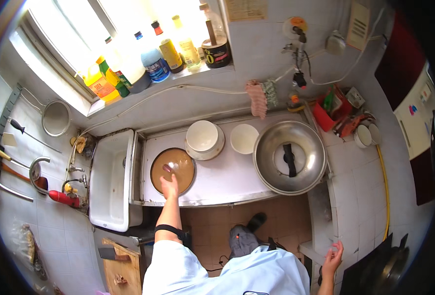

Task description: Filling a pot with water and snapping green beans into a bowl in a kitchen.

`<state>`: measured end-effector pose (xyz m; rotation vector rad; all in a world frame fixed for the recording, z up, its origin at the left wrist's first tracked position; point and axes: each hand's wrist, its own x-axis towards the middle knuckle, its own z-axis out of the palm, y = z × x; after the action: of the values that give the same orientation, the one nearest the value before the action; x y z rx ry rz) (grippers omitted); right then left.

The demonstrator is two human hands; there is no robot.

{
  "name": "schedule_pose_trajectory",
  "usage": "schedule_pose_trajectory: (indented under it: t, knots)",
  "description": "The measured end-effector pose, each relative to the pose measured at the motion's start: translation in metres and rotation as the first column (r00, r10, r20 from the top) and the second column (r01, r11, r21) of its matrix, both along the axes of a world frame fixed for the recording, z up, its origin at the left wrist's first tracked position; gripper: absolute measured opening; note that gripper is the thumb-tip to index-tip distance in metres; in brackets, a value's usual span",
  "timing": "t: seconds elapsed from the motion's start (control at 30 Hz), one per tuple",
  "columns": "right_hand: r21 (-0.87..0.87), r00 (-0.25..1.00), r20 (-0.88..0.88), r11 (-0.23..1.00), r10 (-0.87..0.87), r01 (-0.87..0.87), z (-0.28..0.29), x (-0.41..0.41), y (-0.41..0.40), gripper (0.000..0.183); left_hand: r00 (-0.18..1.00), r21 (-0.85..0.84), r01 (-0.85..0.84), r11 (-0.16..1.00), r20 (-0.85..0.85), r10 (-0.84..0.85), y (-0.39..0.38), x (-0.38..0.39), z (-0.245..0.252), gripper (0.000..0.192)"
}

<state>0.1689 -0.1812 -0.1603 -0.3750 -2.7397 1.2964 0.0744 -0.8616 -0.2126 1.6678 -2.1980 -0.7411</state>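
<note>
My left hand (170,186) is over the near part of a round brown-tinted pan lid (182,166), close to its dark red knob (167,168); I cannot tell whether the fingers touch it. The lid lies at the left of the white counter (217,184). Beside it a white bowl (202,135) stands on a plate (219,147), with another white bowl (244,138) to the right. A large steel basin (269,177) holds a black object (289,160). At the lower right, away from these, my right hand (333,258) hangs with fingers apart, holding nothing.
A white sink (108,184) adjoins the counter's left end. Bottles, including a blue one (155,64), line the windowsill. A cleaver (112,254) lies on a wooden board (123,271) at lower left. A red basket (329,112) stands right of the basin, and a black stove (368,261) at lower right.
</note>
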Motion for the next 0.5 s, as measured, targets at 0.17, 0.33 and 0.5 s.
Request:
schedule_pose_trajectory:
  t: [0.17,0.33,0.5]
  knots:
    - [0.027,0.999,0.043,0.999,0.018,-0.019,0.012,-0.031,-0.019,0.053,0.988,0.085,-0.071,0.994,0.143,0.058,-0.075,-0.018,-0.006,0.076]
    - [0.097,0.996,0.085,0.995,0.015,-0.024,0.017,-0.042,-0.024,0.055,0.976,0.3,-0.048,0.953,0.215,-0.019,-0.084,-0.055,0.001,0.066]
    - [0.129,0.985,0.171,0.991,0.022,-0.045,0.026,-0.049,-0.031,0.056,0.975,0.316,-0.077,0.945,0.221,0.006,-0.078,-0.074,0.012,0.05]
